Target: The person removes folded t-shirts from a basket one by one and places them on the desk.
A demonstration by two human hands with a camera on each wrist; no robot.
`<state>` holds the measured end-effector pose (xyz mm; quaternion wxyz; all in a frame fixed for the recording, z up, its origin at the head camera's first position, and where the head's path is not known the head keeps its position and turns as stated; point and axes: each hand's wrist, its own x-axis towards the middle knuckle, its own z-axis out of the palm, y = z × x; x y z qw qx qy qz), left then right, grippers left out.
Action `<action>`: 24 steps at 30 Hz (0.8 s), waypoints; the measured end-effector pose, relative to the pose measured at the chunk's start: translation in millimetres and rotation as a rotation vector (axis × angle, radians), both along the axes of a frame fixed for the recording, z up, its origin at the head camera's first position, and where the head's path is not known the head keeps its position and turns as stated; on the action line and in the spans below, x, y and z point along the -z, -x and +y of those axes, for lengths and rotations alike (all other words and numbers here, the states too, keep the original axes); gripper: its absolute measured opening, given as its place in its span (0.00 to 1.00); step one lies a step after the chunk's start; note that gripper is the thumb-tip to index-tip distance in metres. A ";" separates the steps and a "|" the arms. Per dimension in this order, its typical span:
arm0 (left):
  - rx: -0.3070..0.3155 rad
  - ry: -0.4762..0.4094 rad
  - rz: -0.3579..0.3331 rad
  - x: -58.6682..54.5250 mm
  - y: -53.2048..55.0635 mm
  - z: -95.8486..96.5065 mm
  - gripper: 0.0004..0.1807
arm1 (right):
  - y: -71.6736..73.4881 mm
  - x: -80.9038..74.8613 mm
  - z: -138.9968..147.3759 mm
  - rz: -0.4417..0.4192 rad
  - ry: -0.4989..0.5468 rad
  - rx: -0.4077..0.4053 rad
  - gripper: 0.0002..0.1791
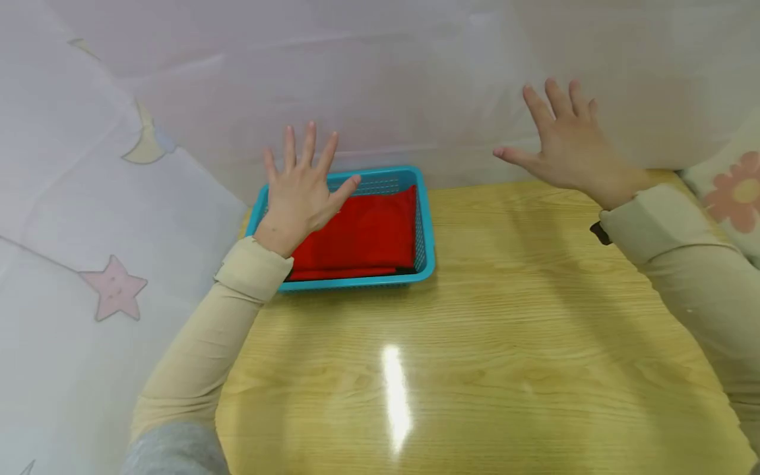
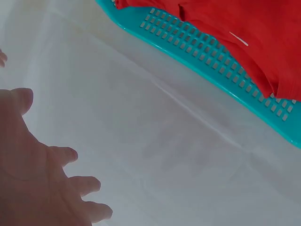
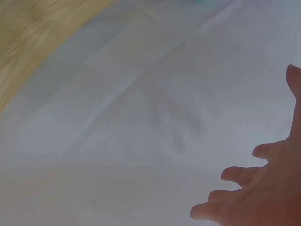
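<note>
Folded red cloth point(image 1: 368, 231) lies inside a blue plastic basket point(image 1: 429, 254) with perforated walls, at the back left of the table. Above the basket's left part, my left hand point(image 1: 299, 198) is raised with fingers spread, and it hides part of the basket and the cloth. The left wrist view shows the red cloth point(image 2: 263, 37) close to the basket's perforated side point(image 2: 197, 52), away from the fingers. Over the back right of the table my right hand point(image 1: 567, 145) is held up, fingers spread and holding nothing.
The wooden table point(image 1: 475, 356) runs from the basket toward me, with a bright reflection on it. A pale sheet point(image 1: 386, 86) hangs behind, and a curtain with a pink star point(image 1: 115, 289) is on the left. Fabric with a flower point(image 1: 742, 191) is at right.
</note>
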<state>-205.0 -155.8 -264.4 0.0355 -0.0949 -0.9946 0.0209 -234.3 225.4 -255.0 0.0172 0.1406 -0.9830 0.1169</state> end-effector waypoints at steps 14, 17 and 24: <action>0.020 -0.029 0.060 -8.2 -4.5 -4.9 0.43 | -2.3 -4.9 -16.9 -0.010 0.136 -0.002 0.56; 0.041 -0.096 0.103 -8.8 -5.5 -10.7 0.43 | -5.2 -3.0 -27.3 0.007 0.267 -0.028 0.52; 0.024 -0.461 0.178 -0.7 -18.6 -37.7 0.37 | -21.7 14.4 -69.8 0.072 0.551 -0.103 0.42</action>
